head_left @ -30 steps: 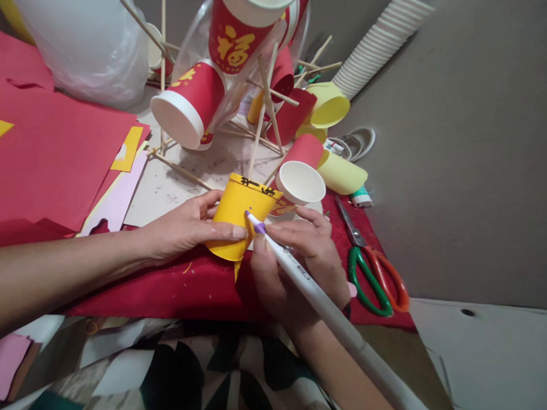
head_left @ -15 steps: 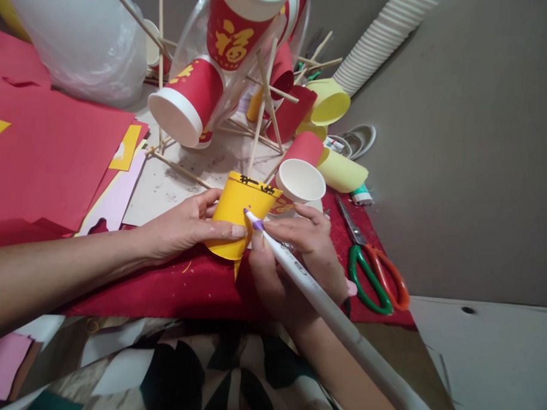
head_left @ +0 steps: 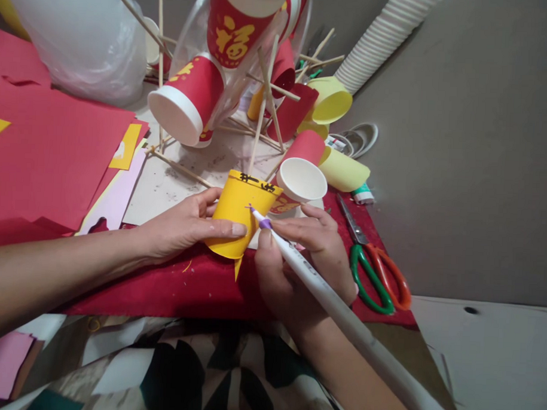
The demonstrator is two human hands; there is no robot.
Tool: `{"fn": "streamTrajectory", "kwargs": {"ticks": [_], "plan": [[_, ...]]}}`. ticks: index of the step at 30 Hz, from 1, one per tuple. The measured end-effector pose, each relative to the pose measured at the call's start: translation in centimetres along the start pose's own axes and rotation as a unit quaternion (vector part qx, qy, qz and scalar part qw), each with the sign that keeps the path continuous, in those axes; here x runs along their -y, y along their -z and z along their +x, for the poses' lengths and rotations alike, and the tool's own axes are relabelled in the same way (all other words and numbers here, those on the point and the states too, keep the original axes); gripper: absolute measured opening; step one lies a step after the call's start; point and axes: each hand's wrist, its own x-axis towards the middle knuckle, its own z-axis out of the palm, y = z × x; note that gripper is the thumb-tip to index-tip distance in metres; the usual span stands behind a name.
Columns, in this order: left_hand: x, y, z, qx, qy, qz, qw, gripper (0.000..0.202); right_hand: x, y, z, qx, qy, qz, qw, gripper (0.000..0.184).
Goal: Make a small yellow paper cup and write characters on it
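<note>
My left hand (head_left: 201, 223) grips a yellow paper tube (head_left: 237, 218) from its left side, the thumb pressed flat across its front. Black marks run along the tube's upper rim, and a small pointed yellow piece hangs below it. Pinched in my right hand (head_left: 305, 260) is a white marker pen (head_left: 324, 290) with a purple tip. That tip touches, or nearly touches, the front of the tube beside a small purple mark. Just behind my right fingers lies a tipped paper cup (head_left: 302, 179) with a white inside.
Scissors (head_left: 372, 262) with green and orange handles lie at the right. Red and white paper cups (head_left: 194, 97) hang over the table's middle near several wooden sticks (head_left: 263, 103). Red paper sheets (head_left: 55, 155) cover the left. A stack of cups (head_left: 387, 38) leans behind.
The pen tip has shifted slightly up and right on the yellow tube, and the purple mark there is larger. My right hand has moved a little right; my left hand keeps its hold.
</note>
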Motion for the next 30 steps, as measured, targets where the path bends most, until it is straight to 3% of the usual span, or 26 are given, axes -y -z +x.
{"fn": "streamTrajectory", "kwargs": {"ticks": [17,30], "plan": [[-0.14,-0.11,0.07,0.001,0.003,-0.013,1.0,0.064,0.1,-0.01,0.03,-0.028,-0.011,-0.006,1.0,0.016],[-0.1,-0.01,0.11,-0.002,0.003,0.005,1.0,0.064,-0.05,0.41,0.39,-0.008,0.011,-0.025,1.0,0.019]]}}
